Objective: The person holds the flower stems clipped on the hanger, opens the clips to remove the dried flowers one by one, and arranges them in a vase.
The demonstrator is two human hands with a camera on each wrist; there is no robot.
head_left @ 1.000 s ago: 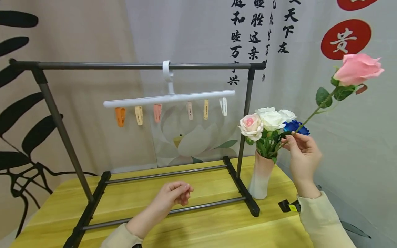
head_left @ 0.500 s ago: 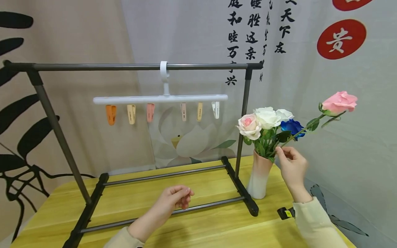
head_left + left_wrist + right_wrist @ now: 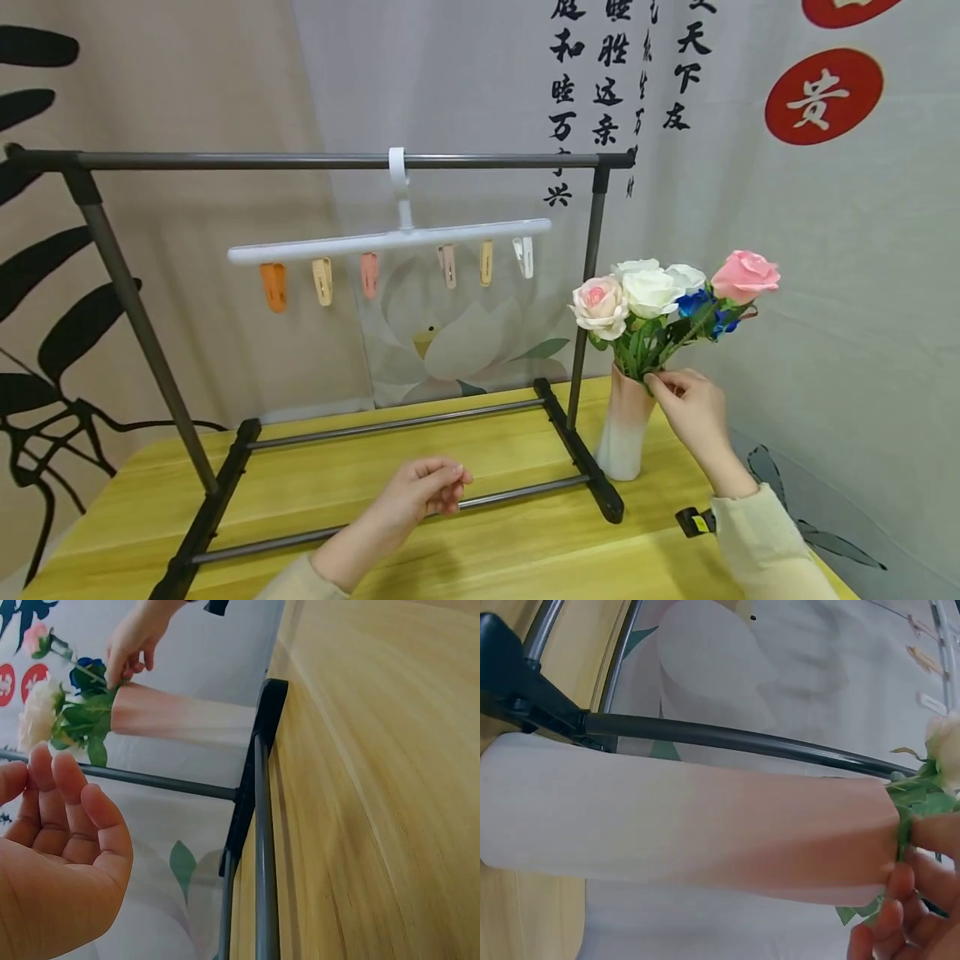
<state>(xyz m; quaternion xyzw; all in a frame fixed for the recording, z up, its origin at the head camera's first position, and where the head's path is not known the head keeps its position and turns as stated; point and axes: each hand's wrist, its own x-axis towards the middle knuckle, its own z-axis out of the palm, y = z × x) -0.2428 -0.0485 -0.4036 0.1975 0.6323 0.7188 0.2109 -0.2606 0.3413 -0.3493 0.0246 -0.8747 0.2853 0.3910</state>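
My right hand (image 3: 693, 410) is at the mouth of a pink-and-white vase (image 3: 626, 429), thumb and fingers pinching the low end of the pink rose (image 3: 745, 277) among green leaves. That rose leans to the right, its bloom overlapping a blue rose (image 3: 692, 303). White roses (image 3: 651, 290) and a pale pink rose (image 3: 600, 307) stand in the same vase. Seen from the right wrist, the fingertips touch green leaf (image 3: 904, 834) right at the vase's rim. My left hand (image 3: 415, 493) hovers over the rack's front bar, fingers loosely curled around nothing.
A dark metal rack (image 3: 480, 160) spans the yellow wooden table (image 3: 525, 546). From its top bar hangs a white hanger (image 3: 390, 240) with several coloured clips, such as an orange clip (image 3: 274, 287). A small black object (image 3: 694, 522) lies near the right sleeve.
My right hand has moved down and left to the vase's rim, lowering the pink rose in among the other flowers. The hanger swings slightly. My left hand has hardly moved.
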